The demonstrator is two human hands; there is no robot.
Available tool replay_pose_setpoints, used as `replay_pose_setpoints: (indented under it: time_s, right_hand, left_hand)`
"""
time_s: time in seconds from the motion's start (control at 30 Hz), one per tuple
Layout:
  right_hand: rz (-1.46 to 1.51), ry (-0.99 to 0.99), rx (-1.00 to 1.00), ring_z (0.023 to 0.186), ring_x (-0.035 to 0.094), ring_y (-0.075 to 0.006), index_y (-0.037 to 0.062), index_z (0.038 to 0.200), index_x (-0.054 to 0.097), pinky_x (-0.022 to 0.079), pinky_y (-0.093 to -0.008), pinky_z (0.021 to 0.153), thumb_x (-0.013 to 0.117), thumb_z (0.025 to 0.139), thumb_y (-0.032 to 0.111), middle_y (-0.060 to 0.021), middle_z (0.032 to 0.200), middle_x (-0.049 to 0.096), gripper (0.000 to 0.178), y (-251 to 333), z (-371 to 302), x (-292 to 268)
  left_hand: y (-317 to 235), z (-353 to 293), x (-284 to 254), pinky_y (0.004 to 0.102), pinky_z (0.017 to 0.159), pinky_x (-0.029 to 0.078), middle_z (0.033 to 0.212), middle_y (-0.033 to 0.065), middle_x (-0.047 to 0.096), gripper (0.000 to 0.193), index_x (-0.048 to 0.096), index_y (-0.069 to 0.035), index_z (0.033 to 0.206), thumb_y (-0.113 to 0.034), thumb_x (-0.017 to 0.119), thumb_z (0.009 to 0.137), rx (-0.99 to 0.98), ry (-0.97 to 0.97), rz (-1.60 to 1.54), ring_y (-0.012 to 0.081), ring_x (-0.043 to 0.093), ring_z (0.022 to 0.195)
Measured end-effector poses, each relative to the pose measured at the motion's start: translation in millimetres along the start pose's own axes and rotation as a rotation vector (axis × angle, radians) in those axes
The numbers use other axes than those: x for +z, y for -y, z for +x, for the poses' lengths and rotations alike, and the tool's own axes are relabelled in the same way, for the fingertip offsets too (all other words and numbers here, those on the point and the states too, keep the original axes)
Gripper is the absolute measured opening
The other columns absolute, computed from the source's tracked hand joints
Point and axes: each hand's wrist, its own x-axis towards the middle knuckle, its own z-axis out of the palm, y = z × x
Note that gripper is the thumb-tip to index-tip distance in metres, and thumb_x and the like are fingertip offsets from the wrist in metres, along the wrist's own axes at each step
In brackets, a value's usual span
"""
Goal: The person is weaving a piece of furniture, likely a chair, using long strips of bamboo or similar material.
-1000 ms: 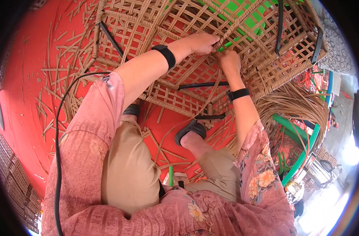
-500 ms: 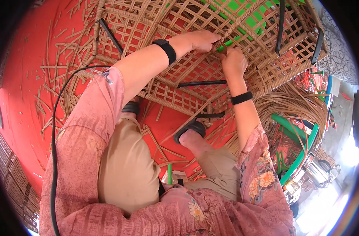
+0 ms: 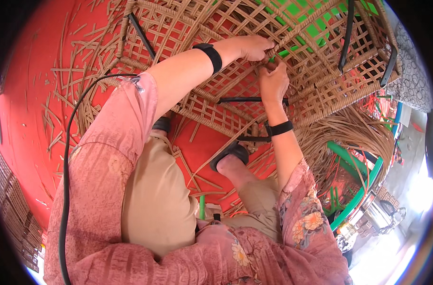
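A large brown woven wicker panel [image 3: 330, 102] with wrapped edges and black metal struts [image 3: 142, 37] lies tilted in front of me. My left hand [image 3: 255, 48] reaches across from the left, its fingers bent closed at a wrapped bar near the panel's middle. Just below it, my right hand [image 3: 274, 81] is closed in a pinch, thumb and forefinger together by the same bar, at what looks like a thin wicker strip. The fingertips are too small to make out fully. One long loose strip [image 3: 215, 154] slants down from the panel toward my knees.
Cut strips [image 3: 85, 102] litter the red floor covering [image 3: 31, 123] at left. A thick bundle of strips [image 3: 356, 133] hangs at right over a green frame [image 3: 359, 192]. Behind the panel is green plastic [image 3: 297, 14]. A black cable [image 3: 66, 175] runs along my left arm.
My right hand has shifted left and its wrist has turned, bringing the thumb up beside the bar. In view, the panel and left hand sit slightly farther right.
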Motion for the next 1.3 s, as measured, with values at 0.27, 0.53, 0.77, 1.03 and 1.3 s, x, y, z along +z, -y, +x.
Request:
replay_pose_setpoints:
  time_s: [0.27, 0.53, 0.77, 1.03, 1.3]
  right_hand:
    - [0.105, 0.042, 0.103, 0.096, 0.064, -0.0299, -0.0086, 0.123, 0.047, 0.047, -0.0364, 0.084, 0.064, 0.075, 0.022, -0.0187, 0.108, 0.065, 0.059, 11, -9, 5]
    - [0.302, 0.079, 0.082, 0.090, 0.064, -0.0291, -0.0100, 0.122, 0.043, 0.049, -0.0362, 0.077, 0.061, 0.075, 0.012, -0.0196, 0.105, 0.064, 0.055, -20, 2, 20]
    - [0.672, 0.323, 0.283, 0.064, 0.057, -0.0128, -0.0105, 0.127, 0.035, 0.044, -0.0238, 0.053, 0.063, 0.068, 0.000, -0.0104, 0.087, 0.062, 0.066, -11, 12, 9]
    - [0.625, 0.302, 0.167, 0.088, 0.059, -0.0171, -0.0097, 0.123, 0.033, 0.048, -0.0271, 0.072, 0.064, 0.070, 0.001, -0.0137, 0.103, 0.060, 0.062, -35, 18, 25]
    - [0.572, 0.335, 0.160, 0.098, 0.058, -0.0184, -0.0102, 0.128, 0.029, 0.047, -0.0276, 0.080, 0.067, 0.074, 0.005, -0.0162, 0.112, 0.059, 0.068, -27, 15, 25]
  left_hand:
    - [2, 2, -1, 0.0419, 0.081, 0.044, 0.102, 0.0189, 0.061, 0.039, 0.054, -0.001, 0.112, -0.020, 0.065, 0.080, -0.017, 0.029, -0.034, 0.0352, 0.058, 0.098]
    - [0, 5, 0, 0.0419, 0.078, 0.045, 0.096, 0.0181, 0.062, 0.035, 0.056, -0.002, 0.108, -0.019, 0.064, 0.080, 0.009, -0.015, -0.049, 0.0347, 0.059, 0.093]
    - [-2, -3, 0, 0.0419, 0.078, 0.045, 0.096, 0.0194, 0.062, 0.034, 0.055, 0.000, 0.108, -0.018, 0.063, 0.080, 0.000, -0.048, -0.070, 0.0338, 0.060, 0.093]
    - [-5, -4, 10, 0.0431, 0.081, 0.046, 0.100, 0.0199, 0.061, 0.038, 0.053, 0.000, 0.115, -0.015, 0.058, 0.081, -0.032, -0.123, -0.075, 0.0359, 0.059, 0.098]
    - [-7, -5, 6, 0.0446, 0.081, 0.046, 0.099, 0.0204, 0.062, 0.034, 0.054, -0.001, 0.113, -0.016, 0.057, 0.082, -0.066, -0.105, 0.012, 0.0379, 0.058, 0.098]
